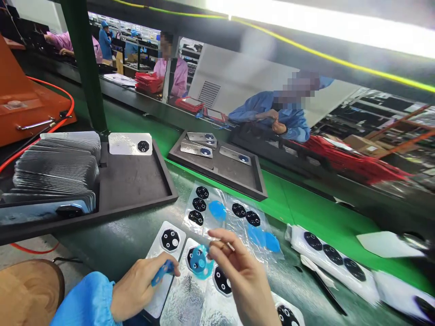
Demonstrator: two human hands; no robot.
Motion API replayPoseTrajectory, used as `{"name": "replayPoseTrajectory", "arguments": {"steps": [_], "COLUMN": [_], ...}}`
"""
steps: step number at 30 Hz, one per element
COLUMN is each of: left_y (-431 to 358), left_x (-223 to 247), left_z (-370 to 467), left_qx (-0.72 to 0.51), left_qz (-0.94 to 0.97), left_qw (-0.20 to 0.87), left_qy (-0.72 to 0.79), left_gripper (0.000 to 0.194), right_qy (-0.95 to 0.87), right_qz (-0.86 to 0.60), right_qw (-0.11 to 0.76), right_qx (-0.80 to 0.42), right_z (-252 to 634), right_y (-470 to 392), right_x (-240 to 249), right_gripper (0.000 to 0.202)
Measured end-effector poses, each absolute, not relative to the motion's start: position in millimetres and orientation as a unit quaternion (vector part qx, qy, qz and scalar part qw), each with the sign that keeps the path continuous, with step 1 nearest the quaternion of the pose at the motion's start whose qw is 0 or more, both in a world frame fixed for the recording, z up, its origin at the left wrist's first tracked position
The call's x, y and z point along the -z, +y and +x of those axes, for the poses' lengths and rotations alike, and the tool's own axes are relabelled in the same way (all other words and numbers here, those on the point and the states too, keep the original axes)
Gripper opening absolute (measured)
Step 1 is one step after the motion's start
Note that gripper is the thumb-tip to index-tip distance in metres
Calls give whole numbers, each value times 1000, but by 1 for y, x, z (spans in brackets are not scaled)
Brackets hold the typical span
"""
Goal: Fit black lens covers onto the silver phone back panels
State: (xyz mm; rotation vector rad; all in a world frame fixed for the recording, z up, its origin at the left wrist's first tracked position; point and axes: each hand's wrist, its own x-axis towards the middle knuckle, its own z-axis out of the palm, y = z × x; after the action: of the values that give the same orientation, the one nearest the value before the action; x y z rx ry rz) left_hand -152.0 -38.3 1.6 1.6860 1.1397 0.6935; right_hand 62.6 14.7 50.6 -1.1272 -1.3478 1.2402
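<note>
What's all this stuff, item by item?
Bench: one, green, centre
Silver panels: at least four, bottom
Trays: two, dark grey, holding silvery panels
Black octagons: five, on clear sheets
Blue films: several, centre
White packs: two, right
Thin tool: one, black, right
Machine: one, orange, left
Stool: one, brown, left
Red piles: several, background
Cable: one, yellow, top
People: several, pink- or blue-clad, background
Left hand: one, pinching blue film
Right hand: one, beside another

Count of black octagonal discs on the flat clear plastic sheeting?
5: left column's top disc, middle disc, bottom disc; left disc, right disc of pair right of blue plastic patch. Right hand may hide more.
</note>
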Motion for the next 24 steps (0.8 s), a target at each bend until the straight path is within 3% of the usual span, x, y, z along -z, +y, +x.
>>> {"name": "replayPoseTrajectory", "arguments": {"steps": [2,7,13,19,21,24], "left_y": [-37,-38,-30,-5,14,49], "left_x": [-7,-23,-37,-45,-52,-68], "left_z": [-151,-143,-119,-90,-80,-62], "left_qx": [-294,-246,-181,-171,-150,-162], "left_qz": [681,662,606,581,607,667], "left_qw": [476,500,656,703,678,609], "left_qy": [473,502,412,372,386,398], "left_gripper": [27,29,38,30,23,21], "right_qy": [-616,-741,-807,-736,-676,-620], "right_qz": [-409,-309,-318,-423,-491,-568], "right_qw": [454,454,455,473,484,456], "right_qx": [-498,-387,-203,-236,-260,-291], "right_z": [59,37,44,98,126,169], "right_y": [-1,-24,-26,-18,-4,34], "right_x": [-43,-27,-22,-36,-40,-36], "right_gripper": [19,39,35,23,15,21]}}
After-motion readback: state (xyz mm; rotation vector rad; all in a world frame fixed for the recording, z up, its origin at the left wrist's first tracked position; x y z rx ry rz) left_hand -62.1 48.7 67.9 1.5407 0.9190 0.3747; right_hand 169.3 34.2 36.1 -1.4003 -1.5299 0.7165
